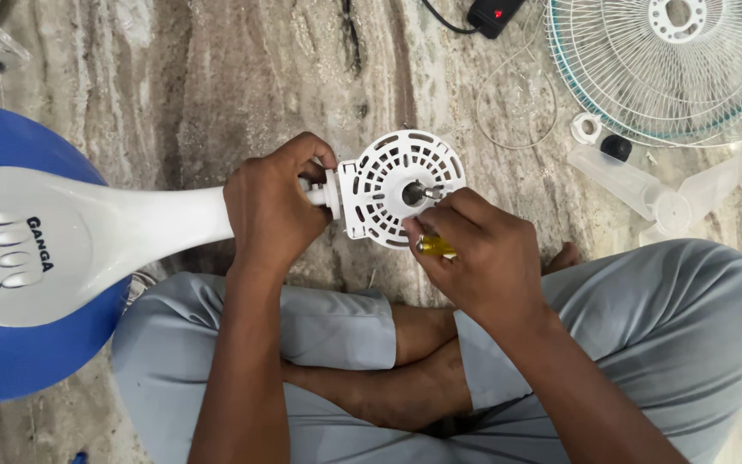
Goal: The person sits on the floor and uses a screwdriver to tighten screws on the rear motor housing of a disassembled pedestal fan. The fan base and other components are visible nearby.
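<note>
Left hand (pixel 270 206) is wrapped shut around the white neck (pixel 315 194) of a table fan, right behind the motor housing (pixel 398 199); fingers curl over the top, thumb side hidden. Right hand (pixel 474 253) is closed on a yellow-handled screwdriver (pixel 434 247), only a short bit of handle visible between the fingers; tip is hidden, fingertips sit against the front face of the housing just below the metal shaft (pixel 421 192). Housing is a round white vented disc, facing up toward the camera, held above the floor in front of the person's crossed legs. The neck runs left into the white fan stand (pixel 62 245) with 4 oval push buttons, lying on its blue base (pixel 10 361). Well apart at top right: wire fan guard (pixel 672 69) flat on the marble floor (pixel 216 86), clear 3-blade propeller (pixel 659 202) just below it, a white ring nut (pixel 586 128) and a black cap (pixel 617 147) beside it. Black power adapter (pixel 495 15) with a red light at top centre.
</note>
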